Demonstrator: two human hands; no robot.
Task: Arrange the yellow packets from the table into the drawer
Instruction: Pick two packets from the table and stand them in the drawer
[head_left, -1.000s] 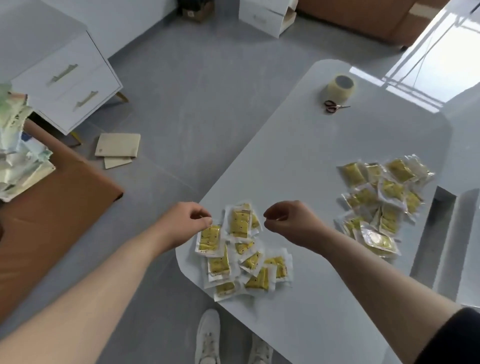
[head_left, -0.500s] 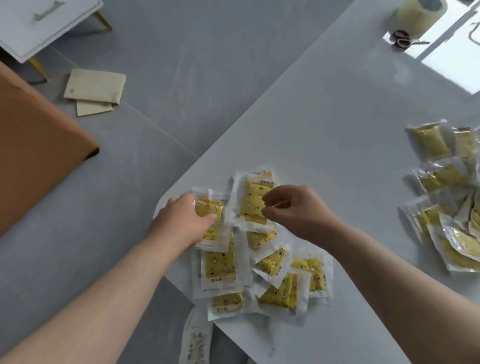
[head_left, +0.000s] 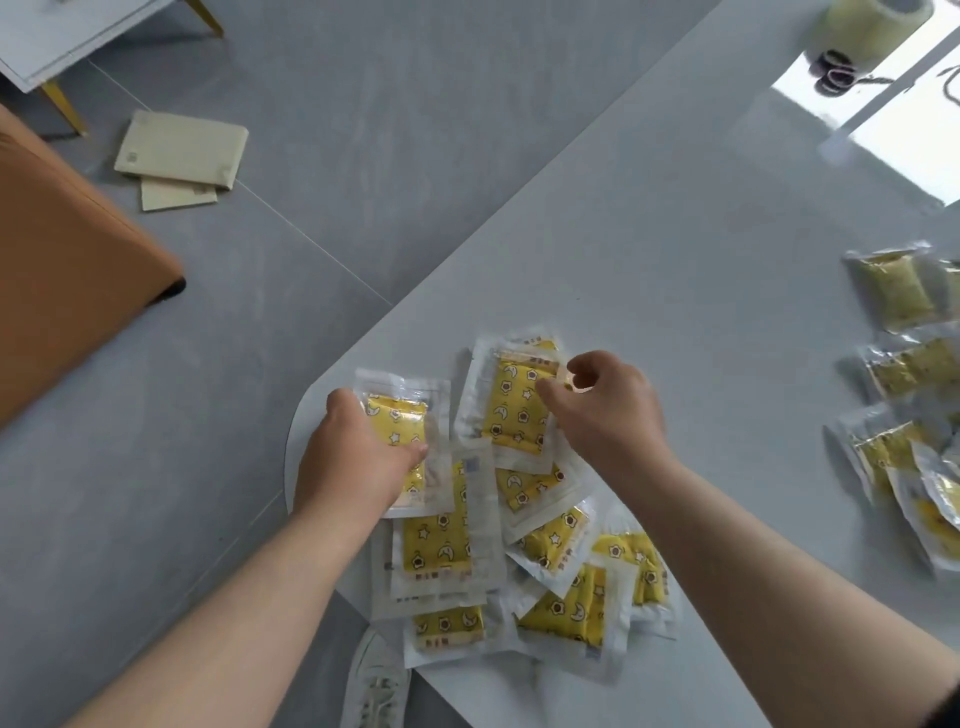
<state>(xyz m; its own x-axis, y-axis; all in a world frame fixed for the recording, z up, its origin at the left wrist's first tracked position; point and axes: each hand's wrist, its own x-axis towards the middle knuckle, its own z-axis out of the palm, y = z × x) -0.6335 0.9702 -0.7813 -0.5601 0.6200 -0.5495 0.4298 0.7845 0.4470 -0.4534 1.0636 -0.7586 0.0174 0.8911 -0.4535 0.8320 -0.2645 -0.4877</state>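
Several yellow packets in clear wrappers lie overlapped at the near corner of the white table (head_left: 675, 270). My left hand (head_left: 353, 457) grips the leftmost packet (head_left: 410, 410) of that heap, fingers curled over its lower part. My right hand (head_left: 608, 410) pinches the right edge of the top packet (head_left: 511, 410). A second heap of yellow packets (head_left: 904, 364) lies at the table's right edge. The drawer unit (head_left: 67, 31) shows only as a white corner on gold legs at the top left.
A tape roll (head_left: 867, 21) and scissors (head_left: 836, 73) sit at the table's far end. On the grey floor lie two beige boards (head_left: 176, 156). An orange surface (head_left: 62, 270) fills the left side. A white shoe (head_left: 374, 686) shows below the table corner.
Both hands came down from above the table onto the near heap; the left hand closed over the leftmost packet and the right took hold of the top one. The camera tilted down and closer.
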